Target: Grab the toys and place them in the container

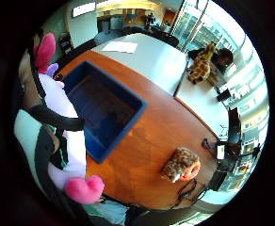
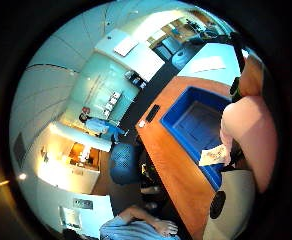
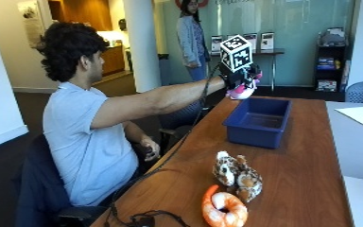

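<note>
Pink-and-white plush toy [image 3: 243, 90] is pinched in the grip of the gloved right hand [image 3: 238, 75], raised above the near edge of the blue container [image 3: 259, 122], probably for dropping in. Leopard toy [image 3: 237, 175] and shrimp toy [image 3: 224, 208] wait on the tabletop [image 3: 295, 165], well apart from the container.

Pale blue short-sleeve tee, blk glove w/ straps on rt grip [image 3: 241, 78]

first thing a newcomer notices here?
The gloved right hand holding a pink and white plush toy in the air above the blue container on the wooden table. Nearer the camera, a spotted plush and an orange plush shrimp lie side by side.
</note>
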Demonstrator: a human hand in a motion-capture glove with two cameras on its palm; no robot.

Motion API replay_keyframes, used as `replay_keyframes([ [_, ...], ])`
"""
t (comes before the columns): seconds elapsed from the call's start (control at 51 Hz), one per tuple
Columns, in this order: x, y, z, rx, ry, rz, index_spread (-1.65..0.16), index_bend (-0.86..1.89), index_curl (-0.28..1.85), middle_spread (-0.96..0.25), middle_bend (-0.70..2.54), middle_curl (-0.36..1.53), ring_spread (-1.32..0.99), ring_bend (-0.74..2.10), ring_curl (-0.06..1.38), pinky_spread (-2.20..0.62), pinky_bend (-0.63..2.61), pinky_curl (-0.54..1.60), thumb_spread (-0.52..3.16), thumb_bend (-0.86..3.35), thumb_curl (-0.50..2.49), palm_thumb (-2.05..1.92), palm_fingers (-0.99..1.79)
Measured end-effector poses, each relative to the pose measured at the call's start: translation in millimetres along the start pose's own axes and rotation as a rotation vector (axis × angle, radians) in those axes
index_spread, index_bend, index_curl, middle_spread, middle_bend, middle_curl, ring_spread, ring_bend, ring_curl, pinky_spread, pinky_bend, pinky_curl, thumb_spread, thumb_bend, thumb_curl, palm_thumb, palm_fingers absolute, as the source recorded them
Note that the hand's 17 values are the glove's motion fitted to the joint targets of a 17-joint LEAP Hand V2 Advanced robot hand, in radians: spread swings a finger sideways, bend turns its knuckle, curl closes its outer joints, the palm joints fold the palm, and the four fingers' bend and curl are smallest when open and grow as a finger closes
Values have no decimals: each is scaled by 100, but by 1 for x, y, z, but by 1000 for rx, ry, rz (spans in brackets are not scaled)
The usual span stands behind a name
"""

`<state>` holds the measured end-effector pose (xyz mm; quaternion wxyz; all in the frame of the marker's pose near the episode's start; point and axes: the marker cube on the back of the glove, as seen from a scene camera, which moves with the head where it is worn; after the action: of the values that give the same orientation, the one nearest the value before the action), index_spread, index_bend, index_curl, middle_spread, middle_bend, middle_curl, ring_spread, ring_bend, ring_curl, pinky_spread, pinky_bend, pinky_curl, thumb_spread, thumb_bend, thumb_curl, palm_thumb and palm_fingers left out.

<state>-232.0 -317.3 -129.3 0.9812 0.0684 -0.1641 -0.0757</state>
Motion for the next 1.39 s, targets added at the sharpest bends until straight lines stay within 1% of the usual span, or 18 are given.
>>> replay_keyframes([
  [0.059,-6,-6,15,-34,-7,21,-17,18,13,-8,71,25,-31,118,48,-39,120,52,88,64,44,72,101],
  [0.118,-11,-8,29,-130,-10,45,-17,18,14,-8,73,27,-31,119,50,-39,120,53,91,64,45,71,99],
  [0.177,-13,-5,41,-278,-10,53,-19,16,15,-7,72,28,-28,111,49,-37,117,52,105,63,44,64,79],
  [0.196,-12,-3,44,-315,-8,53,-22,16,15,-6,66,26,-26,107,48,-36,114,52,112,61,42,57,60],
  [0.216,-12,-2,46,-338,-6,53,-24,21,18,-5,57,25,-24,97,47,-33,110,52,118,55,39,45,30],
  [0.235,-10,-1,46,-347,-1,51,-25,27,23,-3,47,23,-20,83,46,-26,106,54,123,46,35,29,-7],
  [0.255,-8,0,46,-343,5,48,-26,31,25,-2,45,23,-17,78,47,-23,105,56,125,43,33,23,-16],
  [0.275,-6,1,45,-327,12,44,-26,33,25,-1,42,22,-15,66,43,-19,99,53,126,36,31,13,-31],
  [0.353,5,7,32,-237,39,30,-29,35,24,0,31,20,-10,40,29,-10,88,42,129,25,27,-4,-26],
  [0.451,26,23,11,-234,86,66,-31,37,25,0,21,20,-7,29,22,-3,79,36,130,15,25,-8,-15],
  [0.628,80,66,-37,-218,175,144,-33,32,27,-1,16,21,-4,23,21,2,74,33,133,3,24,-5,-9],
  [0.785,138,111,-76,-206,184,253,-34,29,29,-1,15,22,-3,21,22,5,71,33,134,-2,24,-3,-7],
  [0.883,174,145,-87,-257,226,325,-35,28,30,-1,14,22,-3,19,22,6,72,33,134,-2,25,-2,-7],
  [1.001,218,186,-78,-383,321,453,-35,27,31,-2,14,21,-3,17,22,7,74,34,135,-1,26,-1,-8],
  [1.06,236,203,-67,-460,357,492,-36,24,31,-1,13,21,-3,16,22,8,77,34,136,-1,26,0,-12],
  [1.197,265,231,-29,-580,462,489,-36,18,31,-1,12,20,-2,12,19,9,83,36,136,-1,28,1,-20],
  [1.315,286,245,5,-627,402,506,-36,18,32,-1,12,20,-1,12,17,10,85,37,134,-1,28,0,-22],
  [1.393,296,251,20,-631,349,476,-36,18,32,-1,11,20,0,12,16,11,85,37,135,-1,29,0,-22],
])
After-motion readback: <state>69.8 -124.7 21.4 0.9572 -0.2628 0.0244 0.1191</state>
